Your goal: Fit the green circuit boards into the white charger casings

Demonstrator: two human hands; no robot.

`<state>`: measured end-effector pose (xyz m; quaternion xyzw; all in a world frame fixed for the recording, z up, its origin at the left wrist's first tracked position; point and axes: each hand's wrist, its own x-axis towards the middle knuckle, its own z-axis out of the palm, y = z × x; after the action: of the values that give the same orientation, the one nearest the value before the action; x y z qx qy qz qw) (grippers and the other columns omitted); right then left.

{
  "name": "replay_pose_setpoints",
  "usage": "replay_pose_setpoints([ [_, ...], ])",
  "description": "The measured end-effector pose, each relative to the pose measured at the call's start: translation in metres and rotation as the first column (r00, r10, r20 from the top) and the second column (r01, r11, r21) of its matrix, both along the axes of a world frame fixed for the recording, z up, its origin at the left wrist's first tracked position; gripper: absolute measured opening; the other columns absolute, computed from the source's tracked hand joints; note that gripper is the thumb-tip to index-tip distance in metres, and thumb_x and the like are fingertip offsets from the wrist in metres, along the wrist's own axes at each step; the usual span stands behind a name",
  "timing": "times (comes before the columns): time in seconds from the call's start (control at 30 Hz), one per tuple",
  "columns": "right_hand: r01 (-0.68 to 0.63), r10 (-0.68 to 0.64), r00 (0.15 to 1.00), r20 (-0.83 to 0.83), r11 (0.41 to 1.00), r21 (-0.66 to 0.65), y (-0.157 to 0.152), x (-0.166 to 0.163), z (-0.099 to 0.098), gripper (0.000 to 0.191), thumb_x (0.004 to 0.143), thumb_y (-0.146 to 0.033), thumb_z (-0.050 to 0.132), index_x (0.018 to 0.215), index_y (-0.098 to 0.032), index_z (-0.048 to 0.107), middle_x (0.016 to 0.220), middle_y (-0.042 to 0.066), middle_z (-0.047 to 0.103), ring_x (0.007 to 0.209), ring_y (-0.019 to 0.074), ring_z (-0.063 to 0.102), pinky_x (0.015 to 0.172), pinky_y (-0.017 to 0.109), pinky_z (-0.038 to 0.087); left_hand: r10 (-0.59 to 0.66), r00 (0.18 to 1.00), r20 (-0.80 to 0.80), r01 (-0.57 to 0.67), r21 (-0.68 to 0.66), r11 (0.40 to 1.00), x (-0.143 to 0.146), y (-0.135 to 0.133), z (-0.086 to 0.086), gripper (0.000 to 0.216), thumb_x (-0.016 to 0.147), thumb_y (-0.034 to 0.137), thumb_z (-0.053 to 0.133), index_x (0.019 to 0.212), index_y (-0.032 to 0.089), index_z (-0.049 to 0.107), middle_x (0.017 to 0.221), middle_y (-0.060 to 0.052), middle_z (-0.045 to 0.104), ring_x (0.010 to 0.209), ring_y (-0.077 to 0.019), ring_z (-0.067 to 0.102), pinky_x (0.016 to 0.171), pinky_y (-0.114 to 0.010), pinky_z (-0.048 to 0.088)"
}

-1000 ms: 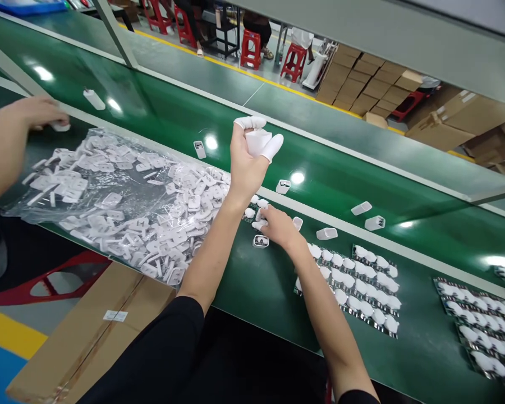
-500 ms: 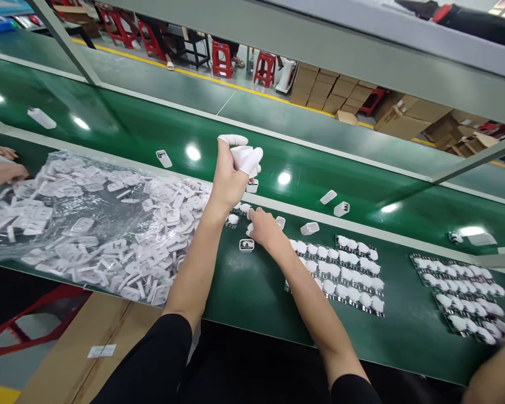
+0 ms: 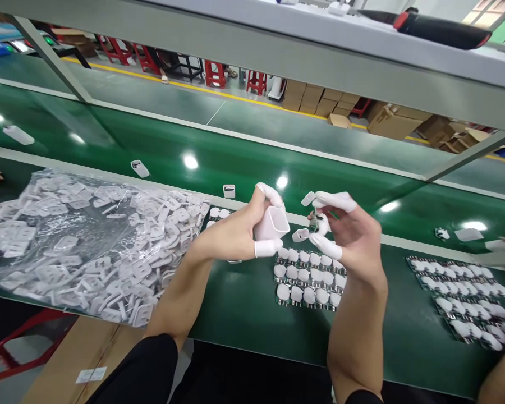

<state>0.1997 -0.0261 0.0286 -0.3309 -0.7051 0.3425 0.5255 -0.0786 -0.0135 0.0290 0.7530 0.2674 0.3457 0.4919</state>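
Note:
My left hand, with white finger cots, is closed on a white square charger shell, its open end facing right. My right hand, also in finger cots, pinches a small circuit part just to the right of the shell, a short gap apart. Both hands hover above a panel of small white-capped circuit boards on the green bench. Left of my hands lies a clear bag spilling several white plug plates.
Loose white shells ride the green conveyor behind the bench. A second board panel lies at right, with another person's hand at the lower right. A cardboard box stands below the bench. A metal shelf runs overhead.
My left hand came down from over the conveyor with the shell. My right hand rose from the bench with a small part, and the two hands met above the board panel.

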Motion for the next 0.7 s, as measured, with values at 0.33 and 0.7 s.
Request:
replay_pose_setpoints([
  [0.33,0.099,-0.089,0.993,-0.072,0.985,0.143,-0.019,-0.002,-0.001,0.055,0.072,-0.051,0.1,0.122,-0.061,0.081,0.115,0.003,0.083,0.114,0.0423,0.081,0.088,0.068,0.07,-0.09,0.981,0.175,0.06,0.166,0.984,0.034,-0.004,-0.007,0.053,0.092,0.021,0.084,0.122,0.03,0.042,0.126,-0.006,0.056,0.112,-0.0234,0.066,0.092,-0.04,0.066],
  [0.7,0.123,-0.115,0.992,-0.06,0.981,0.147,-0.016,-0.006,-0.013,0.07,0.061,-0.051,0.102,0.123,-0.071,0.077,0.13,-0.004,0.085,0.146,0.0471,0.071,0.09,0.074,0.068,0.007,0.981,0.195,-0.048,0.208,0.977,0.034,-0.004,-0.008,0.043,0.102,0.024,0.08,0.137,0.033,0.058,0.127,-0.007,0.061,0.117,-0.0254,0.068,0.1,-0.044,0.065],
])
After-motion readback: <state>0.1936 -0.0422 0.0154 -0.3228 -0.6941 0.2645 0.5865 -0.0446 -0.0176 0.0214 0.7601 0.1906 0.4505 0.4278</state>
